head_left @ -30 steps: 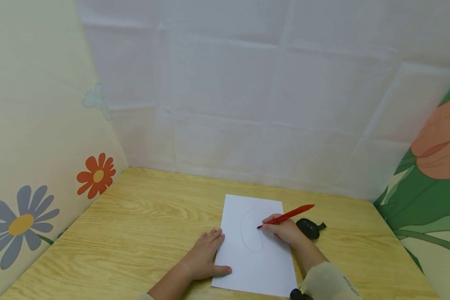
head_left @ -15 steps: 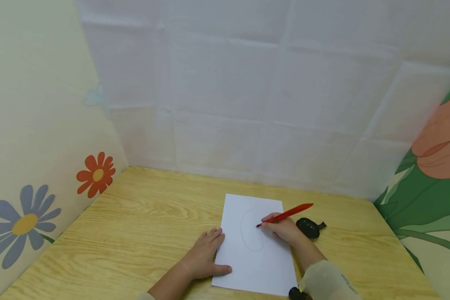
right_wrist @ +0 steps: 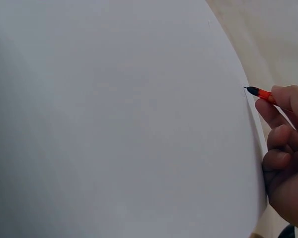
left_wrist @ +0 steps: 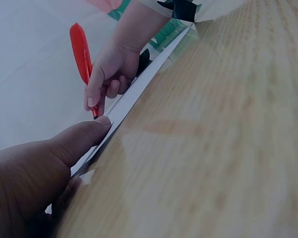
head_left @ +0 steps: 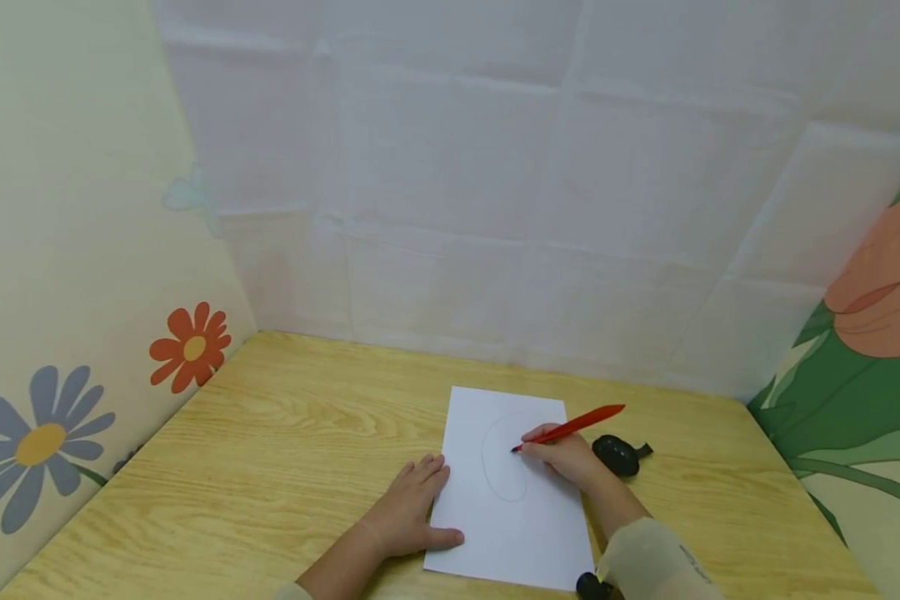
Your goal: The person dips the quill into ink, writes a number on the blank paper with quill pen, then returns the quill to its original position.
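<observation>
A white sheet of paper (head_left: 510, 537) lies on the table and bears a thin, faint curved outline, longer than wide. My left hand (head_left: 412, 512) rests over its left edge, fingers spread and thumb on the sheet. In my right hand (head_left: 566, 458), thumb and fingers pinch a red pen (head_left: 581, 422) with a broad, feather-shaped top and a dark tip. The tip is at the paper, inside the outline's right side; whether it touches is too small to tell. The left wrist view shows the pen (left_wrist: 79, 52) upright beyond my left thumb. The right wrist view shows its thin point (right_wrist: 253, 90) close over the paper.
A black rounded object with a short strap (head_left: 617, 457) lies right of the paper, beyond my right wrist. Another small black item (head_left: 591, 586) shows by the right sleeve at the paper's lower corner. A white cloth backdrop (head_left: 450, 208) and flower-printed side panels border the wood-grain table (head_left: 307, 442).
The pen tip has shifted very slightly left and away from me across the paper, with my right hand. My left hand keeps its place on the sheet.
</observation>
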### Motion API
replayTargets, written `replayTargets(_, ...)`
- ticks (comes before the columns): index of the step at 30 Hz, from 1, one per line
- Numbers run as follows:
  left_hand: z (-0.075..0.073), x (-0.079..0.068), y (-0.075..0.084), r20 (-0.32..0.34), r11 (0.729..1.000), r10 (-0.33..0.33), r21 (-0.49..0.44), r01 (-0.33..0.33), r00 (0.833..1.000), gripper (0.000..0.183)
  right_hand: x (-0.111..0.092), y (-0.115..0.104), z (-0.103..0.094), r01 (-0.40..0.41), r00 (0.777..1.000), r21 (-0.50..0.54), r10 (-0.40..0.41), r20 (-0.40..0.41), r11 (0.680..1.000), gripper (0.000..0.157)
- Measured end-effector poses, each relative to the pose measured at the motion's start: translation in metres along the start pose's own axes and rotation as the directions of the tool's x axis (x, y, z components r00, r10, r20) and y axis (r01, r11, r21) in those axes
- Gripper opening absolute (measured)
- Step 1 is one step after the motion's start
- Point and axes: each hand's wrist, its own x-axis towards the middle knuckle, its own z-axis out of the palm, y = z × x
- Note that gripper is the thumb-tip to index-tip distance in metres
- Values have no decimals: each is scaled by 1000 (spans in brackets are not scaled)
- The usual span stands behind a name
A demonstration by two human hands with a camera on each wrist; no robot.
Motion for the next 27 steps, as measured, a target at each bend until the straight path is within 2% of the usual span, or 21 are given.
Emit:
replayTargets(7,-1,0,0,-8,1000,15,-10,-15,1000,96,2,1,0,20,1000,10,-20,0,1000,20)
replayTargets(27,0,0,1,9,1000,-8,3,8,1000,97,1,-3,4,19,1000,1,-19,-6,1000,21)
